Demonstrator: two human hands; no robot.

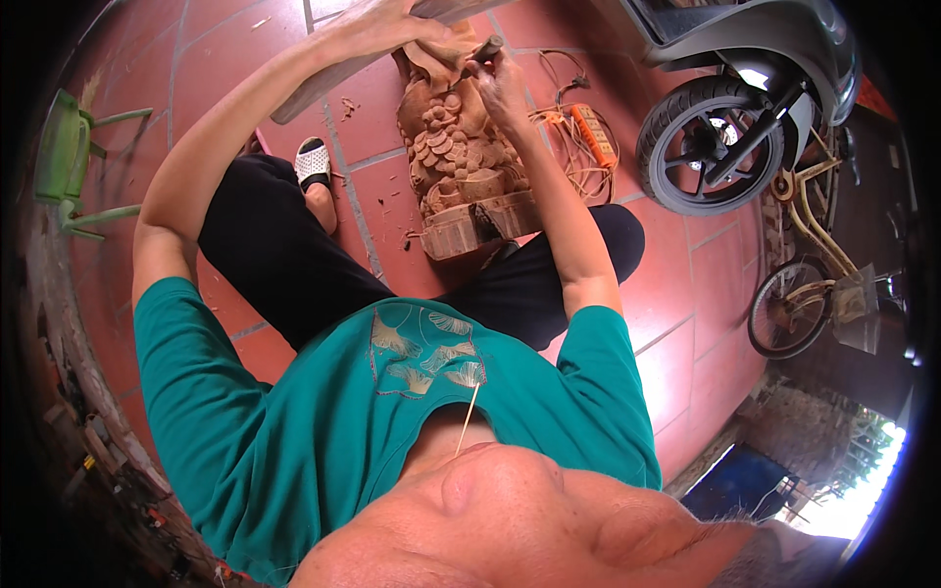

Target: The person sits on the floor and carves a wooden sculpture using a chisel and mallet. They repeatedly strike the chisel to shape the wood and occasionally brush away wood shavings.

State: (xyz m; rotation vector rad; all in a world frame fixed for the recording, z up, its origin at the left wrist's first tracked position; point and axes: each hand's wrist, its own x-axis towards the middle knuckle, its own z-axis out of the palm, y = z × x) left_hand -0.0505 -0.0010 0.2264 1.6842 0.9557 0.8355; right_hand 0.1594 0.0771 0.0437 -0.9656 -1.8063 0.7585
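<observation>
Person is sitting on red floor tiles (686, 323), wooden carving (461, 157) standing between the 2 legs, far end propped for access. Left hand (387, 29) is clasping the carving's top, steadying it; right hand (495, 78) is gripping a chisel (480, 54) against it. Scooter (745, 88) and bicycle (814, 265) are standing right; green chair (64, 157) left.

Soft even daylight, fairly bright overall. Strongest light enters at 4 o'clock, where the outdoor opening (863, 490) is blown out white. Mild sheen on scooter (784, 49) at 1 o'clock. Shadows weak and diffuse on the floor (686, 294). Heavy fisheye bending, black vignette around the rim. Nearest parts at 6 o'clock are soft; centre is sharp.
</observation>
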